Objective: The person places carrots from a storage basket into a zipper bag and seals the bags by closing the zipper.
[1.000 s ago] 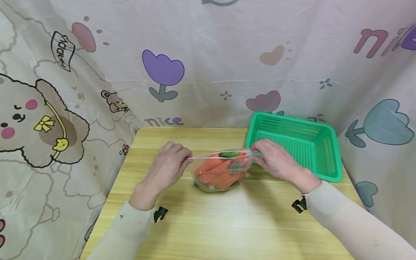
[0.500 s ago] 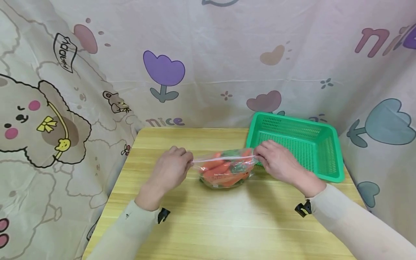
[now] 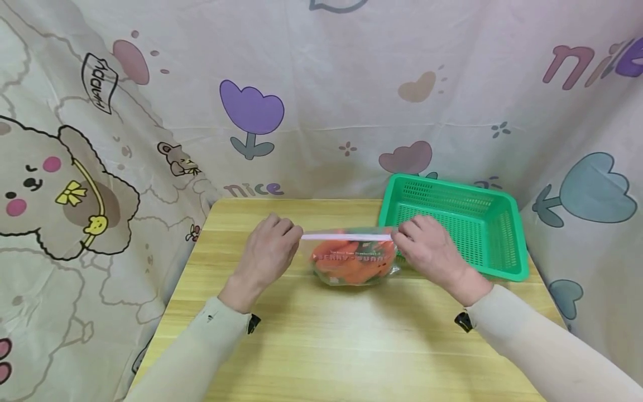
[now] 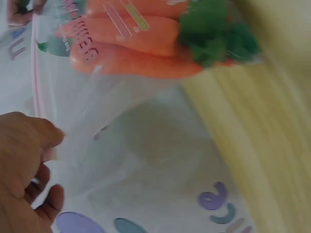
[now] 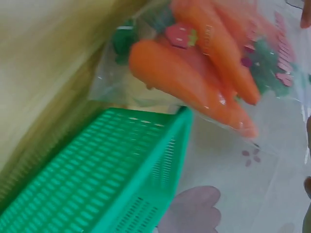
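Note:
A clear zip bag (image 3: 351, 273) with pink lettering stands over the middle of the table. Orange carrots (image 4: 131, 58) with green leafy tops (image 4: 209, 34) show through its plastic. Its white-pink zip strip (image 3: 346, 237) runs straight between the two hands. At the strip's left end, the left hand (image 3: 268, 251) pinches the bag's top corner between thumb and forefinger, the other fingers curled loosely. The right hand (image 3: 429, 251) pinches the opposite end; only bits of its fingers appear at the edge of the right wrist view. In that view, carrot tips (image 5: 194, 92) point downward inside the bag.
A green plastic basket (image 3: 521, 240) with slotted walls sits at the back right, close behind the right hand. The wooden table (image 3: 321, 346) meets a printed curtain (image 3: 321, 111) at its back edge. Each sleeve cuff carries a black clip (image 3: 463, 321).
The bag's mouth showed two separate edges a second ago and now forms one straight strip. The left hand has shifted right, and the bag has moved slightly right with it.

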Demonstrator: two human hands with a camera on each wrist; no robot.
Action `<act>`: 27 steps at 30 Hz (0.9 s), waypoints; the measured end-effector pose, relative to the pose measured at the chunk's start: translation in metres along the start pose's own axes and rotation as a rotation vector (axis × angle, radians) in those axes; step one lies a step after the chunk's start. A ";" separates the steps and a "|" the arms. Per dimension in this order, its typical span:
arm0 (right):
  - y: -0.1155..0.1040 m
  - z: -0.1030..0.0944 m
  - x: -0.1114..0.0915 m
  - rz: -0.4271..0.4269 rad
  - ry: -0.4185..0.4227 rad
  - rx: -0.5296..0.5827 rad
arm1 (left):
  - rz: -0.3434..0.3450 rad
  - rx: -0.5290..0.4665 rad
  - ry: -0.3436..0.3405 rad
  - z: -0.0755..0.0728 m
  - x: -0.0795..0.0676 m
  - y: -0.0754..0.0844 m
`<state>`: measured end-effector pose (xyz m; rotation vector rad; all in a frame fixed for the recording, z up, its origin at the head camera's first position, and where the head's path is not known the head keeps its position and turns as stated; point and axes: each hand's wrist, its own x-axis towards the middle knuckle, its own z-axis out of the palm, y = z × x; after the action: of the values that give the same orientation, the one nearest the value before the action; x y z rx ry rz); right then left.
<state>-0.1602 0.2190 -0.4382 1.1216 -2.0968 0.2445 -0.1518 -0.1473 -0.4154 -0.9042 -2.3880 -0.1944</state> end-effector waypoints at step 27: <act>-0.009 0.013 -0.039 0.042 0.025 -0.044 | -0.278 -0.030 -0.116 0.004 -0.024 0.002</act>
<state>-0.1462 0.2320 -0.4753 1.0449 -2.0956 0.2305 -0.1378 -0.1575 -0.4321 -0.6079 -2.6204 -0.2917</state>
